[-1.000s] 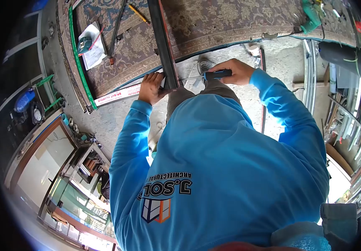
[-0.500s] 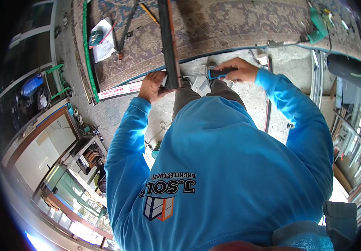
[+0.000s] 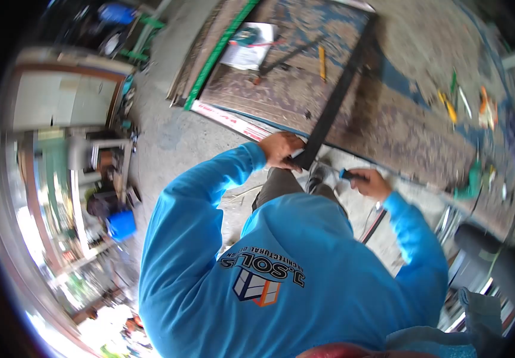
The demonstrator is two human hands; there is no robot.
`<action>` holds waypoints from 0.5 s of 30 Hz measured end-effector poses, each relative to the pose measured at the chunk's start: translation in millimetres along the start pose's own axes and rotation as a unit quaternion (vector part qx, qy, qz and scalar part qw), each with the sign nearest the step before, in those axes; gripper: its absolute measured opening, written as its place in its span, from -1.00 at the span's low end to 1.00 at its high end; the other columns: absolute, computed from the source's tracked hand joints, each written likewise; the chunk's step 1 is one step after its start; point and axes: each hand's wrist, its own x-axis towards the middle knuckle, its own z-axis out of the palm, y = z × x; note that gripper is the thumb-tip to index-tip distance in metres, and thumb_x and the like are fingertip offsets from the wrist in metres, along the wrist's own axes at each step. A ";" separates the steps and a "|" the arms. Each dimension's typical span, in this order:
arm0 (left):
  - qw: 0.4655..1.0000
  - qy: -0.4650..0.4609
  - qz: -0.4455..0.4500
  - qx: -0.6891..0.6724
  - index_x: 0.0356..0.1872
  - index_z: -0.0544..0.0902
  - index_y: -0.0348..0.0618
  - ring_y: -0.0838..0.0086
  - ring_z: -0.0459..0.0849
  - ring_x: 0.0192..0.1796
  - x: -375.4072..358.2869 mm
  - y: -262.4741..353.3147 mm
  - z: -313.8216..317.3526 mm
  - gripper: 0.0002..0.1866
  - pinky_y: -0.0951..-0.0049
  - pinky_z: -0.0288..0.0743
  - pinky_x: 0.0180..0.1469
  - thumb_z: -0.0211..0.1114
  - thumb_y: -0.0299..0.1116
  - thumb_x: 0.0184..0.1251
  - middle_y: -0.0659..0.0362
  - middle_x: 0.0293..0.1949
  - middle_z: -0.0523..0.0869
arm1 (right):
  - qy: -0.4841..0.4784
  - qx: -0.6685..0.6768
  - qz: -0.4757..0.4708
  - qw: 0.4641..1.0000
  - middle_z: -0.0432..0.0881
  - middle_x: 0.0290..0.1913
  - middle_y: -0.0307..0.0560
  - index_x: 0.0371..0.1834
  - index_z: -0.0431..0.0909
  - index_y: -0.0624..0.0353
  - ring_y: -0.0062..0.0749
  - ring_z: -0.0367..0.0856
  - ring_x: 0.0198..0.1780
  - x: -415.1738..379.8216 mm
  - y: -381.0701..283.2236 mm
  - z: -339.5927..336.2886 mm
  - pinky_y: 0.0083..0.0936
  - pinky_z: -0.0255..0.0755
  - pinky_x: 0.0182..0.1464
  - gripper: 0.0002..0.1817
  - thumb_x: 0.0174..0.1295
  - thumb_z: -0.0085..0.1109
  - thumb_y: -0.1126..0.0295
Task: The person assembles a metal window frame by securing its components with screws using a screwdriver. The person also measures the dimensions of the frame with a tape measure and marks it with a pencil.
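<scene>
My left hand [image 3: 281, 149] is clamped around the end of the bar [image 3: 335, 101], which runs off toward one o'clock. My right hand [image 3: 369, 184] has its fingers closed on the screwdriver [image 3: 348, 175], tip at the bar's end, so the fastening looks unfinished.

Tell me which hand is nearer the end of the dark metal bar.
Left. The left hand grips the dark metal bar at its end; the right hand holds a screwdriver just beside it.

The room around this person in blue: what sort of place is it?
Most likely a metal or window-frame workshop. A long dark metal bar lies on a carpet-covered bench, a green power drill and hand tools are scattered about, and the right hand holds a screwdriver.
</scene>
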 end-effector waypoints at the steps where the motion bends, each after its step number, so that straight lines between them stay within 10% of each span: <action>1: 1.000 0.008 0.009 -0.011 -0.09 0.58 -0.22 -0.01 0.63 -0.15 0.3 -1.6 2.0 -0.31 0.10 0.52 -0.06 0.54 0.16 -0.08 -0.02 -0.25 0.64 | 0.061 -0.151 -0.156 0.974 0.71 -0.27 -0.08 0.16 0.57 0.25 -0.56 0.54 -0.51 -1.9 0.3 2.2 -0.64 0.37 -0.52 -0.62 0.27 0.22 0.40; 2: 0.999 0.016 0.020 -0.021 -0.10 0.58 -0.22 -0.02 0.63 -0.14 0.9 -3.7 1.2 -0.31 0.10 0.52 -0.07 0.53 0.17 -0.06 -0.03 -0.25 0.64 | 0.117 -0.284 -0.316 0.898 0.71 -0.25 -0.09 0.17 0.57 0.22 -0.53 0.56 -0.47 -1.4 6.2 3.0 -0.62 0.38 -0.49 -0.60 0.25 0.26 0.43; 4: 1.000 -0.004 -0.001 -0.014 -0.18 0.56 -0.23 -0.03 0.63 -0.14 -0.5 -6.3 8.6 -0.34 0.10 0.52 -0.10 0.51 0.18 -0.03 -0.03 -0.28 0.62 | 0.094 -0.122 -0.188 0.970 0.71 -0.19 -0.05 0.15 0.58 0.22 -0.42 0.61 -0.40 -7.0 19.0 3.2 -0.55 0.46 -0.43 -0.57 0.20 0.31 0.38; 5: 1.000 0.019 0.005 -0.002 -0.21 0.55 -0.25 -0.02 0.63 -0.16 -1.1 -7.6 8.9 -0.33 0.10 0.52 -0.11 0.50 0.20 -0.02 -0.03 -0.29 0.62 | -0.009 0.181 -0.024 0.983 0.71 -0.16 -0.03 0.14 0.59 0.22 -0.38 0.64 -0.37 -9.6 -6.3 -3.3 -0.50 0.52 -0.35 -0.57 0.19 0.32 0.39; 6: 0.999 0.031 0.015 0.004 -0.24 0.54 -0.26 -0.02 0.63 -0.17 -2.4 -6.5 9.3 -0.32 0.10 0.53 -0.12 0.49 0.22 -0.02 -0.03 -0.29 0.62 | -0.098 0.464 0.160 0.866 0.71 -0.13 -0.01 0.14 0.59 0.23 -0.33 0.66 -0.34 -14.9 -28.8 -5.3 -0.46 0.57 -0.28 -0.57 0.18 0.32 0.41; 10: 1.000 0.015 0.011 0.005 -0.28 0.51 -0.27 -0.01 0.64 -0.16 -4.5 -5.9 10.5 -0.30 0.10 0.54 -0.13 0.48 0.25 -0.04 -0.03 -0.30 0.63 | -0.227 0.457 0.251 0.822 0.69 -0.12 -0.02 0.23 0.53 0.20 -0.30 0.65 -0.36 0.2 -23.3 -21.4 -0.43 0.58 -0.29 -0.48 0.15 0.31 0.38; 11: 1.000 0.010 0.014 0.002 -0.28 0.51 -0.27 -0.01 0.64 -0.16 -3.2 -4.4 9.5 -0.30 0.10 0.54 -0.13 0.48 0.25 -0.04 -0.03 -0.30 0.63 | -0.146 0.070 0.074 0.984 0.67 -0.12 -0.02 0.31 0.45 0.16 -0.35 0.60 -0.41 -5.2 -37.2 -14.1 -0.48 0.52 -0.38 -0.41 0.16 0.28 0.37; 12: 1.000 0.005 -0.005 0.000 -0.27 0.51 -0.27 -0.03 0.64 -0.18 -2.6 -4.6 6.5 -0.30 0.09 0.53 -0.14 0.48 0.25 -0.03 -0.04 -0.32 0.62 | -0.033 -0.335 -0.117 0.934 0.64 -0.12 -0.01 0.38 0.37 0.12 -0.40 0.55 -0.47 -6.0 -46.5 -8.9 -0.53 0.47 -0.46 -0.35 0.16 0.25 0.36; 13: 1.000 0.000 -0.023 -0.002 -0.26 0.50 -0.27 -0.04 0.64 -0.19 -3.3 -5.8 4.2 -0.30 0.08 0.53 -0.15 0.47 0.25 -0.03 -0.04 -0.34 0.62 | -0.013 -0.393 -0.285 0.874 0.61 -0.15 -0.01 0.47 0.22 0.12 -0.49 0.45 -0.54 1.7 -47.0 -8.5 -0.60 0.35 -0.55 -0.26 0.17 0.22 0.41; 14: 1.000 0.002 -0.020 -0.004 -0.26 0.50 -0.27 -0.04 0.64 -0.19 -3.4 -9.8 4.3 -0.30 0.08 0.53 -0.15 0.47 0.25 -0.03 -0.04 -0.34 0.62 | -0.011 -0.395 -0.282 0.874 0.61 -0.15 -0.01 0.47 0.22 0.12 -0.49 0.45 -0.54 1.1 -48.4 -8.9 -0.60 0.35 -0.55 -0.26 0.17 0.22 0.41; 15: 1.000 0.017 -0.010 -0.008 -0.24 0.49 -0.28 -0.06 0.63 -0.20 -3.3 -14.9 3.7 -0.29 0.07 0.52 -0.16 0.47 0.25 -0.01 -0.05 -0.36 0.62 | -0.027 0.010 -0.044 0.999 0.62 -0.15 -0.01 0.47 0.21 0.15 -0.49 0.46 -0.52 -1.1 -50.9 -9.3 -0.60 0.36 -0.54 -0.27 0.17 0.21 0.46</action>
